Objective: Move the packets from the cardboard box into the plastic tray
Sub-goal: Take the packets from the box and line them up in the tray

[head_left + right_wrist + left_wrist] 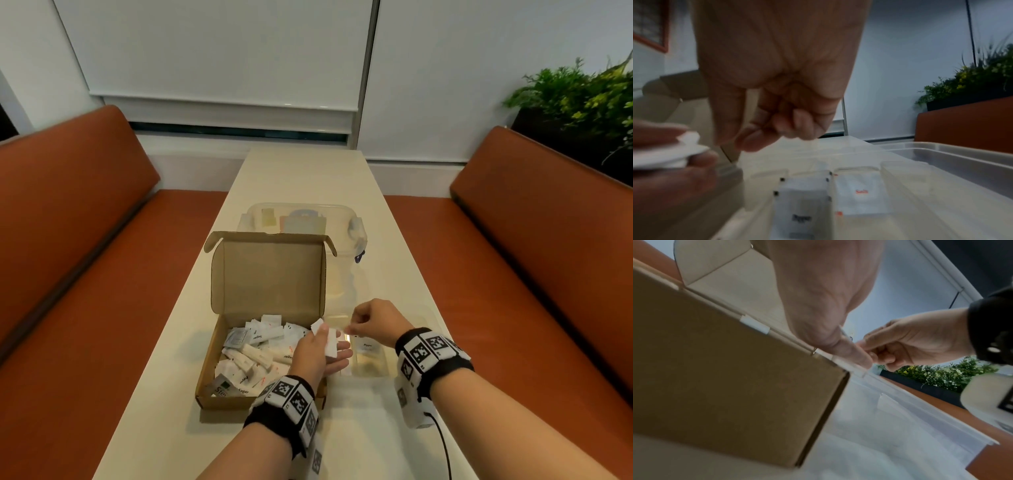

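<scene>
An open cardboard box (pixel 267 274) on the table holds several white packets (pixel 253 349). Right of it lies the clear plastic tray (pixel 371 365), with a Pepper packet (pixel 367 346) and a Salt packet (pixel 861 194) in its compartments. Over the box's right edge my left hand (pixel 318 353) grips a small stack of white packets (pixel 330 344), thumb on top. My right hand (pixel 363 322) hovers above the tray with its fingers curled. Its thumb and forefinger pinch the edge of a packet in that stack. The contact is blurred in the right wrist view.
A clear lidded container (pixel 298 219) stands behind the box. The narrow table (pixel 308 178) runs away from me between two orange benches (pixel 85 274) (pixel 548 257). A planter of greenery (pixel 582 99) sits at the far right.
</scene>
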### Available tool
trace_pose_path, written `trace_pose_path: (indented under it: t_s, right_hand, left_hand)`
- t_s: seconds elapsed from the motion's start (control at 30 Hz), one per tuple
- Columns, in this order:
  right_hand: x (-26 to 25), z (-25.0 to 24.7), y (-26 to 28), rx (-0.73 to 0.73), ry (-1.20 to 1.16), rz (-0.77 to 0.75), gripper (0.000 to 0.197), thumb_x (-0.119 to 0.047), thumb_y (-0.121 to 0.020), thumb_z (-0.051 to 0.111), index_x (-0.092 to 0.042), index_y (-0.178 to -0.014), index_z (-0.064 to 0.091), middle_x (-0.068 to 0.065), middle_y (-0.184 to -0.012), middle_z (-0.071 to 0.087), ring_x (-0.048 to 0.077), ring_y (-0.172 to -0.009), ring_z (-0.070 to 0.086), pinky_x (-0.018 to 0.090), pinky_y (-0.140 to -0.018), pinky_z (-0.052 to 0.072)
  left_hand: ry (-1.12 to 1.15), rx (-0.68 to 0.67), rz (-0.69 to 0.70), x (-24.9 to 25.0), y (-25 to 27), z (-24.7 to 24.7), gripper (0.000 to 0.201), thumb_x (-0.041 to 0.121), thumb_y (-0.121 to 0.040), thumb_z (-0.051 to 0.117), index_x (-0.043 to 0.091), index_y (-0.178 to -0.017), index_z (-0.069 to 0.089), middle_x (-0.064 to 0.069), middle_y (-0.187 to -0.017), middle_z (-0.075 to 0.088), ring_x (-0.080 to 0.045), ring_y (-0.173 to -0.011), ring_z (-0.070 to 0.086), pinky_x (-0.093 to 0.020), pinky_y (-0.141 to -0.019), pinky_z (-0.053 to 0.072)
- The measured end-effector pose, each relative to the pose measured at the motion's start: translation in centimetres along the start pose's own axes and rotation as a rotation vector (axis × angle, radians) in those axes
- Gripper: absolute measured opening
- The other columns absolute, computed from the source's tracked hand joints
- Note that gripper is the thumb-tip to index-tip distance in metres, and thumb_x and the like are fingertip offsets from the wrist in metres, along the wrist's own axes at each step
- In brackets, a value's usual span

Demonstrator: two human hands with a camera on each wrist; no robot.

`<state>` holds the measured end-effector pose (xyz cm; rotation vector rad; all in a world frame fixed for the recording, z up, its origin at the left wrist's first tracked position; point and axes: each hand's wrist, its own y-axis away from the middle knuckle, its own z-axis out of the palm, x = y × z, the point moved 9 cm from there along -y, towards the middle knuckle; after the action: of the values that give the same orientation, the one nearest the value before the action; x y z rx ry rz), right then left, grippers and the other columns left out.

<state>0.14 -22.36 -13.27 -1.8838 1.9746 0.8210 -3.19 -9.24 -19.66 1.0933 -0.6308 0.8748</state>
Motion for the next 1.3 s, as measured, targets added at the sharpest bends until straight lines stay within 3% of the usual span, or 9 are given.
trace_pose_path:
  t_s: [0.1, 0.2, 0.33, 0.43, 0.63, 0.8, 0.97, 1.2, 1.3]
  right_hand:
    - [-1.0, 0.9, 0.7, -0.071, -0.102, -0.025, 0.023, -0.038, -0.071, 0.079, -0.02, -0.08, 0.067, -0.012, -0.065, 0.058, 0.001, -0.059, 0.051, 0.011, -0.053, 0.038]
    - [-1.0, 1.3, 1.1, -0.054, -0.104, 0.005, 0.031, -0.035, -0.067, 0.082, -0.019, -0.087, 0.064, -0.007, -0.07, 0.056, 0.004, -0.06, 0.05, 0.016, -0.056, 0.04]
    - [-0.9, 1.3, 1.4, -0.059, -0.156, 0.005, 0.024, -0.023, -0.069, 0.082, -0.02, -0.073, 0.059, -0.008, -0.066, 0.058, -0.003, -0.051, 0.051, 0.005, -0.045, 0.036]
    - [-0.8, 0.8, 1.6, -0.065, -0.2, 0.004, 0.022, -0.017, -0.072, 0.08, -0.021, -0.068, 0.059, -0.005, -0.067, 0.057, 0.001, -0.052, 0.048, 0.007, -0.043, 0.037]
    - [0.0, 0.3, 2.2, -0.071, -0.305, 0.049, 0.012, -0.012, -0.079, 0.071, -0.016, -0.072, 0.062, 0.0, -0.065, 0.062, 0.007, -0.055, 0.053, 0.019, -0.053, 0.045]
    - [1.1, -1.5, 2.4, -0.033, -0.32, 0.087, 0.012, -0.007, -0.081, 0.068, -0.013, -0.075, 0.059, 0.003, -0.071, 0.066, 0.01, -0.059, 0.059, 0.016, -0.05, 0.046]
    - [4.2, -5.4, 2.6, 0.148, -0.344, 0.167, 0.013, -0.003, -0.081, 0.065, -0.011, -0.092, 0.062, 0.006, -0.072, 0.067, 0.012, -0.055, 0.061, 0.019, -0.044, 0.046]
    - [7.4, -8.4, 1.8, 0.214, 0.083, 0.275, 0.012, -0.014, -0.089, 0.06, -0.012, -0.088, 0.072, 0.001, -0.07, 0.069, 0.008, -0.052, 0.059, 0.015, -0.044, 0.045]
    - [6.7, -7.2, 1.1, 0.142, 0.141, 0.266, 0.014, -0.009, -0.089, 0.059, -0.008, -0.089, 0.073, 0.007, -0.08, 0.072, 0.015, -0.066, 0.066, 0.022, -0.064, 0.056]
  left_hand:
    - [0.012, 0.024, -0.003, 0.1, 0.1, 0.1, 0.031, 0.032, -0.101, 0.042, 0.005, -0.115, 0.048, -0.02, -0.099, 0.068, -0.025, -0.069, 0.069, -0.024, -0.047, 0.053]
    - [0.021, 0.029, -0.012, -0.1, 0.2, 0.6, 0.026, 0.031, -0.1, 0.044, 0.014, -0.119, 0.039, -0.023, -0.112, 0.062, -0.026, -0.075, 0.069, -0.025, -0.047, 0.055]
    - [0.021, 0.02, -0.018, -0.6, 0.1, 1.1, 0.034, 0.033, -0.1, 0.045, 0.013, -0.128, 0.042, -0.019, -0.116, 0.06, -0.028, -0.081, 0.067, -0.026, -0.05, 0.057]
    - [0.061, -0.006, -0.041, -1.0, 0.0, 1.7, 0.04, 0.032, -0.101, 0.042, 0.007, -0.132, 0.042, -0.02, -0.118, 0.061, -0.026, -0.084, 0.068, -0.026, -0.054, 0.058]
    - [0.028, -0.008, -0.023, -0.9, -0.1, 2.3, 0.034, 0.028, -0.1, 0.045, 0.002, -0.119, 0.054, -0.021, -0.113, 0.064, -0.026, -0.091, 0.067, -0.026, -0.058, 0.059]
    - [0.037, 0.031, 0.008, -0.5, -0.2, 2.1, 0.025, 0.023, -0.1, 0.046, 0.003, -0.108, 0.059, -0.016, -0.101, 0.063, -0.026, -0.094, 0.064, -0.027, -0.064, 0.058]
    - [0.085, 0.043, 0.088, 0.1, 0.0, 1.2, 0.017, 0.013, -0.095, 0.055, 0.002, -0.102, 0.066, -0.01, -0.084, 0.067, -0.018, -0.077, 0.069, -0.019, -0.057, 0.056]
    - [0.025, 0.041, 0.106, -0.4, 0.3, 0.4, 0.013, 0.002, -0.093, 0.054, 0.003, -0.1, 0.065, -0.014, -0.087, 0.07, -0.02, -0.079, 0.069, -0.02, -0.064, 0.058]
    - [0.011, 0.04, 0.098, -0.4, 0.2, 0.4, 0.011, 0.002, -0.093, 0.055, 0.005, -0.096, 0.065, -0.012, -0.085, 0.07, -0.019, -0.078, 0.069, -0.021, -0.064, 0.058]
